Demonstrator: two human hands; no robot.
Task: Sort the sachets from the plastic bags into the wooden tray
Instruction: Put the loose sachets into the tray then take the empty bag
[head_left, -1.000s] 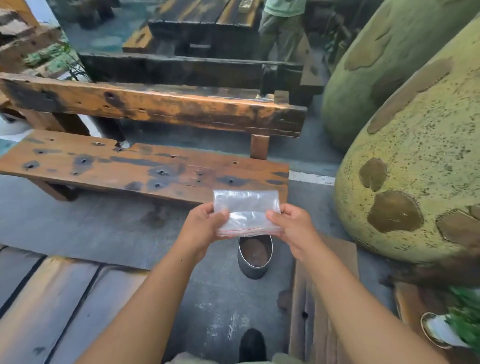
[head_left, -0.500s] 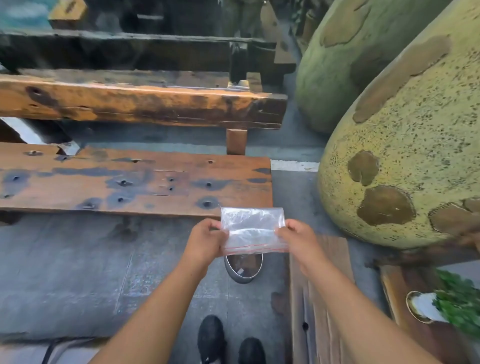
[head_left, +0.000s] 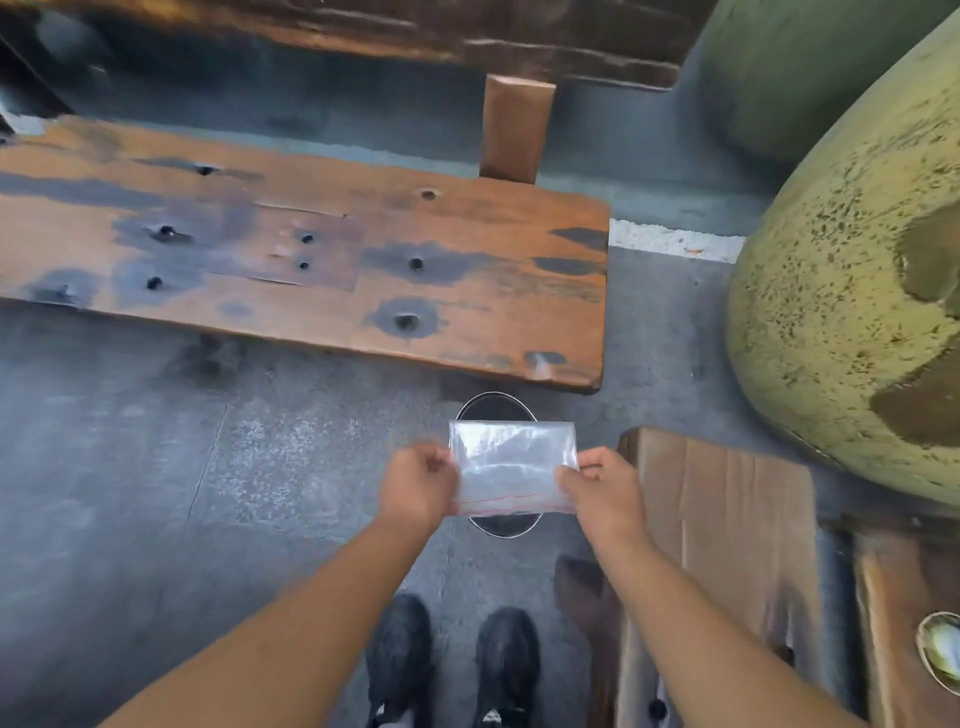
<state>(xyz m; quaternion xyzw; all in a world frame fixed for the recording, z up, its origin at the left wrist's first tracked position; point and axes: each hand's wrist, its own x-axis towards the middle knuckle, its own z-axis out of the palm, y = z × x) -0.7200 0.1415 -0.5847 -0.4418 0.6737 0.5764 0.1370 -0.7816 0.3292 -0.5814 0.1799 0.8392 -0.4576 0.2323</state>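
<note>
Bag: the small clear plastic zip bag with a red seal line (head_left: 511, 467) is held flat in the air, directly above a round dark metal can (head_left: 493, 408) on the grey floor.
Left hand: the left hand (head_left: 415, 486) pinches the bag's left edge.
Right hand: the right hand (head_left: 602, 491) pinches its right edge.
Contents: no sachet shows through the film.
Done: this bag seems already emptied.
Left: the wooden tray, the sachets and any other bags are out of view, so the remainder cannot be told.
</note>
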